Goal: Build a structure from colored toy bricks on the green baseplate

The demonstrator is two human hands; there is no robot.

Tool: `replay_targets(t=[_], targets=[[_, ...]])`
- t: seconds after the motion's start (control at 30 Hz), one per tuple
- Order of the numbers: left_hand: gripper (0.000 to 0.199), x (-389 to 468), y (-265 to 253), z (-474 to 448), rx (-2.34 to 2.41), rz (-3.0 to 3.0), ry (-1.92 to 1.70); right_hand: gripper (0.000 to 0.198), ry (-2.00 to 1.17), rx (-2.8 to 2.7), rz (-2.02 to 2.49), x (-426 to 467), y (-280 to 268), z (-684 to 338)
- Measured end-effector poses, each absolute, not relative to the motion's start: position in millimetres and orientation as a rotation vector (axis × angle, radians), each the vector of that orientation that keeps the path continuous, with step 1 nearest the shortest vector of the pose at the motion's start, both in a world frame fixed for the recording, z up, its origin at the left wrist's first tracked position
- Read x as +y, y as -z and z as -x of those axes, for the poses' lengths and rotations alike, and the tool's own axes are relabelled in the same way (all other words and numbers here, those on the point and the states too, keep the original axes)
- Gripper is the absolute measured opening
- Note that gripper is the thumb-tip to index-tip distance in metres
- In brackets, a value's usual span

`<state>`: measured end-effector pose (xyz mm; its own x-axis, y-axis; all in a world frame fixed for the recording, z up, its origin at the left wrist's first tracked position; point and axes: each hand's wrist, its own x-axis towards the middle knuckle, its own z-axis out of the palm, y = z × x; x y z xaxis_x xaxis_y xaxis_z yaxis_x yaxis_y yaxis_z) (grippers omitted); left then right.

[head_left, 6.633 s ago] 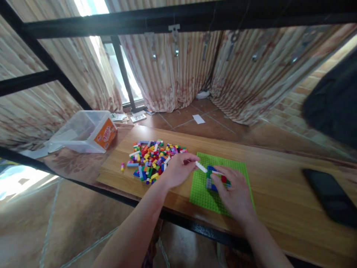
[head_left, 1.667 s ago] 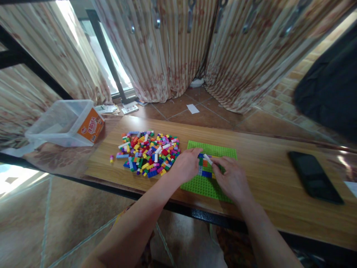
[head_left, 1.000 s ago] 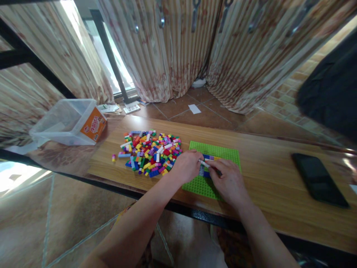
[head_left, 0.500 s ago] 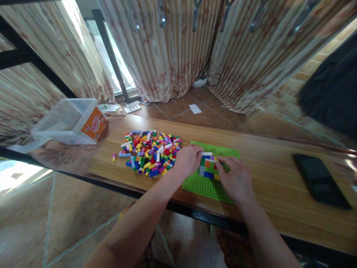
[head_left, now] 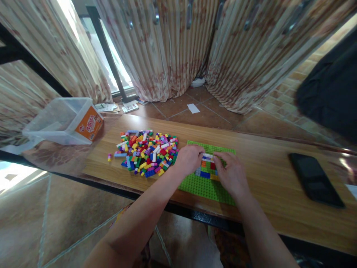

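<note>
A green studded baseplate [head_left: 205, 188] lies on the wooden table, with a low block of coloured toy bricks on it, including a blue brick [head_left: 205, 174]. Along the far side of this block is a long white brick [head_left: 208, 155]. My left hand [head_left: 189, 158] is closed, its fingertips pinched at the white brick's left end. My right hand [head_left: 232, 173] grips the right end between thumb and fingers and hides the right part of the block. Left of the plate spreads a pile of loose bricks [head_left: 150, 152] in many colours.
A clear plastic bin [head_left: 58, 126] with an orange label stands at the table's left end. One small pink and yellow brick piece [head_left: 109, 157] lies apart from the pile. A black phone or tablet [head_left: 315, 179] rests on the right. Striped curtains [head_left: 173, 56] hang beyond the table.
My right hand has moved slightly away from me and left, bringing the white brick it held to the block's far side, between both hands. The view has shifted a little.
</note>
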<state>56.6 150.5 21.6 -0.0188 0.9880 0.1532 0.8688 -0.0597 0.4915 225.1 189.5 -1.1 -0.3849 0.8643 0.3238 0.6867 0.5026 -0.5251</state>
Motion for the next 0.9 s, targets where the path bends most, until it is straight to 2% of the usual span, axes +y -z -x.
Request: replay_targets(t=[0.5, 0.9], targets=[[0.029, 149.8, -23.9, -49.1, 1.951, -1.979, -0.665, 0.030, -0.509, -2.179, 1.206, 201.2, 9.5, -218.3], [0.027, 152.1, -19.0, -45.3, 1.910, -1.805, -0.845, 0.030, -0.555, -2.181, 1.205, 202.9, 9.8, -218.8]])
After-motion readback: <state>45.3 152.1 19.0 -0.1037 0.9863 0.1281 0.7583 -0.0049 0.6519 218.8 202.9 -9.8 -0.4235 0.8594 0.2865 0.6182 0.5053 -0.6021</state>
